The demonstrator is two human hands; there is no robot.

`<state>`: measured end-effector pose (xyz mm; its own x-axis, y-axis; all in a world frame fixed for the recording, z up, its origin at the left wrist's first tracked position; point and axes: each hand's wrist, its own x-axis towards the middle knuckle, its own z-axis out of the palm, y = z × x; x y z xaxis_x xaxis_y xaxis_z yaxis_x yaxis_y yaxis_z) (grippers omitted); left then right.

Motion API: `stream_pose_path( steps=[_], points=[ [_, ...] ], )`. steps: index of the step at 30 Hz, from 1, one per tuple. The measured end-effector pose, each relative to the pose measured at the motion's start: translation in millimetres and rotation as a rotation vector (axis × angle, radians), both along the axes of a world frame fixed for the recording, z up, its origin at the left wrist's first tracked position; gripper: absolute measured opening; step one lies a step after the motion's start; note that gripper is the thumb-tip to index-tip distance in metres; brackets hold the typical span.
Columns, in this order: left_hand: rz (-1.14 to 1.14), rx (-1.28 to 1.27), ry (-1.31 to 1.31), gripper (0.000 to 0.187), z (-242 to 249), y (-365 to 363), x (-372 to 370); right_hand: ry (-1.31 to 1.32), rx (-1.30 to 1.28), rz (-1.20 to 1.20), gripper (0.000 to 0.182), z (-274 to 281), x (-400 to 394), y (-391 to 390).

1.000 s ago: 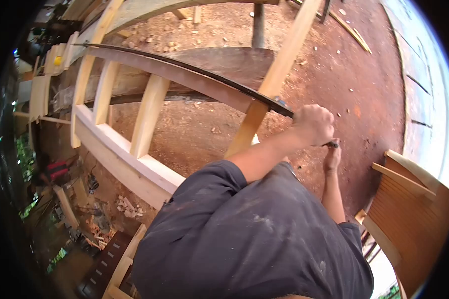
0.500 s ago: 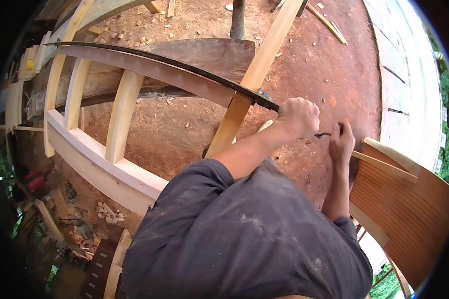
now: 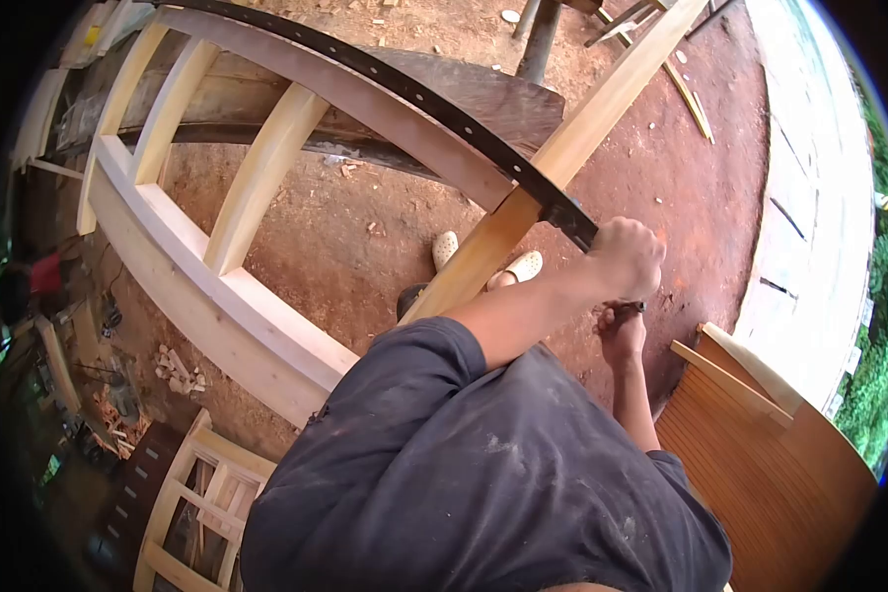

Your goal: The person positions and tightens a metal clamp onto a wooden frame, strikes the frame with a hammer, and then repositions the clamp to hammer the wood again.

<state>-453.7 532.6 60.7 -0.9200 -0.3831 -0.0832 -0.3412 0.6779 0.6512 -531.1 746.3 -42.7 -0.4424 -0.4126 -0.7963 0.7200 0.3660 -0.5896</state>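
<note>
Long dark perforated bar [image 3: 493, 148], prob. a bar clamp, is lying along the top of the pale timber frame, following the far rail [image 3: 405, 118] & crossing the thick post [image 3: 602, 99]; its near end is sticking out past the post, prob. giving room to work clear of the wood. L hand [image 3: 627, 259] is gripping that end in a full fist, no gap showing betw. fingers & palm, prob. to stop the bar tipping or twisting. R hand [image 3: 620, 333] is sitting just below, fingers curling round a small dark handle [image 3: 631, 307]; grip is partly hidden, so can't tell how tight. L arm [image 3: 523, 311] is crossing in front of the torso [image 3: 493, 474], prob. b/c the bar's end is lying over to the R. Small block [image 3: 553, 211] under the bar is sitting by the post's outer side; can't tell if touching. Cross-pieces [image 3: 266, 178] are running betw. far rail & near rail [image 3: 217, 286], prob. spacing them. Light shoes [image 3: 520, 268] are standing on the dirt floor [image 3: 355, 266], showing either side of the post. Slatted panel [image 3: 760, 464] is standing off R, apart from the bar.
</note>
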Motion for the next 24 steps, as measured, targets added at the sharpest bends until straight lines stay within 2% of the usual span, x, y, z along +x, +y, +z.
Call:
stream_pose_path(
  steps=[1, 5, 7, 8, 11, 13, 15, 17, 18, 19, 23, 24],
  points=[
    [0.002, 0.022, -0.018, 0.021, 1.8, -2.8, -3.9, 0.054, 0.0, 0.043, 0.045, 6.6, 6.4, 3.1],
    [-0.036, 0.012, 0.017, 0.021, -4.1, 2.8, -0.4, 0.133, 0.106, -0.115, 0.039, 9.1, 11.6, -5.2],
    [-0.024, -0.001, 0.058, 0.02, -9.2, 7.2, 2.6, 0.423, 0.169, 0.038, 0.036, 5.1, 12.5, -10.4],
    [-0.003, -0.026, 0.102, 0.019, -10.4, 7.2, 3.4, 0.319, 0.094, -0.091, 0.036, -4.4, 10.3, -7.6],
    [-0.035, -0.039, 0.142, 0.018, -9.6, 4.8, 5.5, 0.321, 0.088, -0.14, 0.036, -4.1, 16.7, -10.0],
    [-0.014, -0.051, 0.161, 0.018, -13.4, 7.6, 4.5, 0.302, 0.008, -0.085, 0.036, -2.0, 18.1, -3.2],
    [-0.006, -0.068, 0.184, 0.018, -13.9, 8.8, 4.3, 0.155, 0.228, -0.084, 0.037, 20.7, 22.3, 2.6],
    [-0.031, -0.041, 0.135, 0.018, -11.8, 6.6, 4.7, 0.308, 0.269, 0.283, 0.027, 63.0, 31.3, 5.5],
    [-0.041, -0.034, 0.139, 0.018, -11.1, 8.0, 5.4, 0.436, 0.312, 0.234, 0.02, 90.8, 41.7, -4.8],
    [-0.027, -0.03, 0.129, 0.019, -10.4, 7.3, 5.1, 0.556, 0.347, 0.27, 0.023, 118.5, 43.4, -14.7],
    [0.004, -0.018, 0.093, 0.02, -6.6, 8.7, 5.1, 1.189, 0.432, 0.642, 0.022, 123.7, -3.1, -28.1],
    [-0.004, -0.019, 0.098, 0.02, -7.8, 9.5, 3.3, 1.368, 0.409, 0.636, 0.022, 118.6, -12.7, -37.0]
  ],
)
